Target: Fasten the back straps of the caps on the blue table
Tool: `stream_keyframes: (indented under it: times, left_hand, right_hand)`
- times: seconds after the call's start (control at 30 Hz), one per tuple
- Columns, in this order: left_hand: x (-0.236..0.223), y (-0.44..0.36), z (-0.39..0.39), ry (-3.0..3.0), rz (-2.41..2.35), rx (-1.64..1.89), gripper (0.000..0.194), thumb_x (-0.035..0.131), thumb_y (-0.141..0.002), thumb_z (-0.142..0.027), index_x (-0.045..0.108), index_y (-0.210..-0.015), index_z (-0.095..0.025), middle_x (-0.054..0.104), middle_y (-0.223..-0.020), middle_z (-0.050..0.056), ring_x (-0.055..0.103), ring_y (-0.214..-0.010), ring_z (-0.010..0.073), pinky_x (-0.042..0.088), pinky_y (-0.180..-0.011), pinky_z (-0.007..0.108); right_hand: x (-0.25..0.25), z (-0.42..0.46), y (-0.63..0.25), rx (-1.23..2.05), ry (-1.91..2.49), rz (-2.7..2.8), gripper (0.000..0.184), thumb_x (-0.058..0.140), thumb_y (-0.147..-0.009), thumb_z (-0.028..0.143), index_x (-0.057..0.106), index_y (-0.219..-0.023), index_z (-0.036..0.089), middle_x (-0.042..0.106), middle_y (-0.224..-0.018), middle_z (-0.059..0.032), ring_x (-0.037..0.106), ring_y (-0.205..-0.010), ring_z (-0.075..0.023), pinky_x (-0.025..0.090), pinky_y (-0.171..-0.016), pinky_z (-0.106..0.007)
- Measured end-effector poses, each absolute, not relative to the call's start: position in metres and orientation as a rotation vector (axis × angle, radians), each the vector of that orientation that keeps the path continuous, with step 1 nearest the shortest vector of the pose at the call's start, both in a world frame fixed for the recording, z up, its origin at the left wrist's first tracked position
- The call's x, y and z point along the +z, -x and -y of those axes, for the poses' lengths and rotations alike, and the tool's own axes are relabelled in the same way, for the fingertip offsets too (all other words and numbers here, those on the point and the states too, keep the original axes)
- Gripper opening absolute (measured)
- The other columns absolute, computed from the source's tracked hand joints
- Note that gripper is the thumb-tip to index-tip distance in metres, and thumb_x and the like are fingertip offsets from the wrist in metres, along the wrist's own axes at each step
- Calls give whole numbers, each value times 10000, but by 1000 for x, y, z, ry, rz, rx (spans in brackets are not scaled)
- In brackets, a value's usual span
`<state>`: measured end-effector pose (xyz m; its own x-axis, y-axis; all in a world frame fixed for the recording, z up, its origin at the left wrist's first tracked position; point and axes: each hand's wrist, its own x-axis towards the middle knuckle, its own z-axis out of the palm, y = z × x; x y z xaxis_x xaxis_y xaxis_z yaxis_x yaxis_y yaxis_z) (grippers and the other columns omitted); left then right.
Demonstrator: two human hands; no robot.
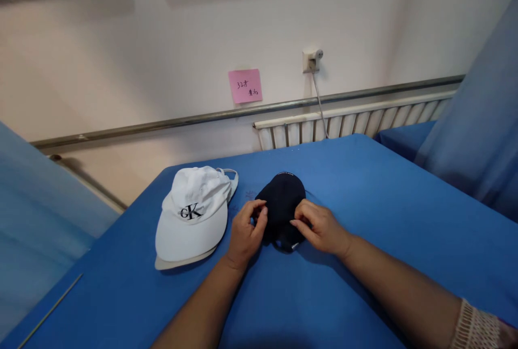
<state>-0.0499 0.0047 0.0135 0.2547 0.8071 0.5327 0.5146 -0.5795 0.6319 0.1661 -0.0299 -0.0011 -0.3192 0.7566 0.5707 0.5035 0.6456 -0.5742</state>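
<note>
A black cap (282, 198) lies on the blue table, its strap end toward me and its brim at the far side. My left hand (247, 230) pinches the cap's left edge between thumb and fingers. On the opposite edge, my right hand (318, 226) grips the fabric the same way, thumb below the curled fingers. Just left of my left hand rests a white cap (202, 195) with black "CK" letters, its brim pointing toward me. A second, beige brim (184, 262) shows beneath it.
The blue table (364, 187) meets a wall with a metal rail (194, 120) and a white radiator (348, 122). A pink note (245, 86) and a plugged socket (311, 62) are on the wall. Blue curtains hang at both sides. A thin stick (50, 310) lies at the near left.
</note>
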Motion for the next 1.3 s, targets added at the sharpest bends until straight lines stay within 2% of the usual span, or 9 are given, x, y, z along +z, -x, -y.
stream_keyframes:
  times: [0.1, 0.27, 0.5, 0.63, 0.8, 0.97, 1.1, 1.2, 1.3]
  left_hand:
    - [18, 48, -2, -2251, -1201, 1236, 196, 514, -909, -261, 604, -1071, -196, 623, -911, 33, 593, -800, 148, 493, -753, 284]
    - [21, 42, -3, -2388, -1261, 1141, 298, 571, -878, -271, 585, -1172, -221, 636, -1095, 61, 581, -1005, 202, 466, -906, 368]
    - [19, 35, -6, -2363, -1318, 1082, 260, 565, -841, -205, 603, -1099, -201, 653, -918, 37, 602, -828, 168, 493, -790, 318]
    - [27, 41, -7, -2244, -1379, 1168, 248, 540, -851, -227, 570, -1094, -186, 627, -861, 25, 584, -713, 137, 493, -706, 284]
    - [45, 55, -5, -2236, -1361, 1147, 244, 536, -851, -228, 550, -1093, -197, 626, -920, 33, 612, -760, 142, 505, -743, 293]
    - [63, 63, 12, -2348, -1191, 1173, 254, 533, -850, -223, 550, -1103, -224, 617, -947, 37, 615, -828, 154, 522, -786, 299]
    - [72, 64, 27, -2318, -1045, 1216, 264, 545, -844, -227, 530, -1107, -239, 604, -958, 48, 621, -821, 158, 542, -780, 309]
    - [76, 63, 34, -2283, -972, 1271, 246, 552, -838, -213, 526, -1081, -248, 608, -945, 45, 629, -800, 158, 553, -774, 323]
    - [78, 63, 35, -2278, -946, 1280, 234, 554, -840, -212, 530, -1070, -248, 613, -934, 41, 633, -795, 156, 556, -776, 325]
  right_hand:
    - [-2, 32, -165, 403, 975, 2017, 59, 535, -879, 225, 500, -832, 216, 536, -784, -9, 493, -663, -135, 382, -612, -260]
    - [-8, 28, -161, 416, 1006, 2083, 76, 549, -869, 223, 501, -812, 212, 531, -768, 4, 476, -644, -124, 354, -588, -252]
    - [-8, 30, -156, 457, 977, 2042, 79, 543, -871, 232, 520, -797, 214, 535, -759, 5, 479, -639, -120, 360, -584, -250]
    - [-8, 29, -158, 533, 1016, 1868, 170, 503, -902, 289, 527, -752, 214, 550, -726, -5, 515, -654, -134, 401, -620, -264]
    - [-34, 5, -169, 645, 1209, 1418, 250, 461, -916, 400, 561, -792, 207, 560, -673, 8, 548, -635, -141, 441, -616, -256]
    - [-61, -25, -183, 824, 1386, 1126, 289, 536, -856, 436, 585, -1005, 193, 663, -992, -76, 640, -907, -189, 510, -749, -307]
    - [-58, -26, -186, 985, 1415, 1220, 396, 509, -889, 467, 557, -1174, 197, 660, -1110, -116, 670, -902, -184, 515, -774, -328]
    - [-51, -20, -182, 963, 1413, 1376, 386, 555, -876, 478, 600, -1145, 206, 679, -1092, -112, 659, -957, -203, 488, -865, -367]
    - [-46, -16, -178, 1090, 1394, 1357, 305, 667, -803, 416, 641, -1009, 193, 710, -936, -84, 666, -861, -203, 515, -782, -351]
